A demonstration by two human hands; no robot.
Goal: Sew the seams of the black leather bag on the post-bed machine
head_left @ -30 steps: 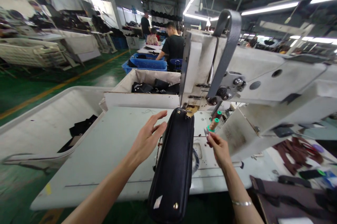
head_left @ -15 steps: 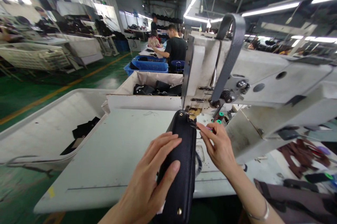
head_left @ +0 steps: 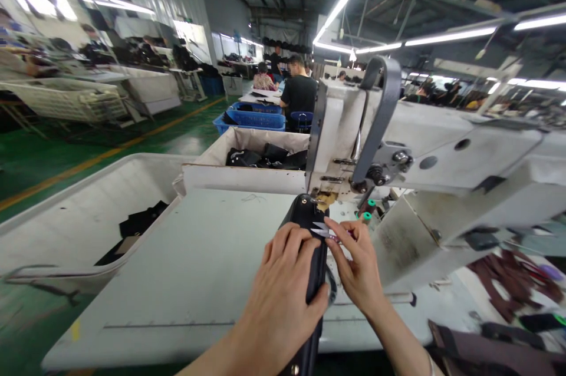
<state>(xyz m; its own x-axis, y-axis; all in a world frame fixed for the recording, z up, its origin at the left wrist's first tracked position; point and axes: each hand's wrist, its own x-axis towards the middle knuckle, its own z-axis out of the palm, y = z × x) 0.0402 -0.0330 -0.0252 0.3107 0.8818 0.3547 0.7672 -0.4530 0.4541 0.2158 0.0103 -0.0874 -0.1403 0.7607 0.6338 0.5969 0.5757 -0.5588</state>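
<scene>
A long black bag (head_left: 302, 216) with metal studs lies lengthwise under the head of a sewing machine (head_left: 328, 128). Over its middle, my left hand (head_left: 285, 276) is bent around the bag, with the thumb toward the right edge; the palm hides part of the bag. My right hand (head_left: 357, 261) pinches a pair of small thread snips (head_left: 320, 230), their pointed blades apart and over the bag's upper right side, just in front of the needle area. The blade tips are close to my left fingertips. Whether a thread lies between the blades is too small to tell.
The pale table (head_left: 212, 258) spreads to the left. Beyond its edge stands a white bin (head_left: 57, 199) with black pieces. Behind are a second bin (head_left: 243, 178) and blue baskets (head_left: 247, 122). Green-ended thread spools (head_left: 367, 217) and brown pieces (head_left: 504, 282) are at right. A co-worker (head_left: 299, 90) sits ahead.
My left hand has slid up and right along the bag, its fingers now bent over it. The snips have come back slightly from the needle area, and their blades have spread.
</scene>
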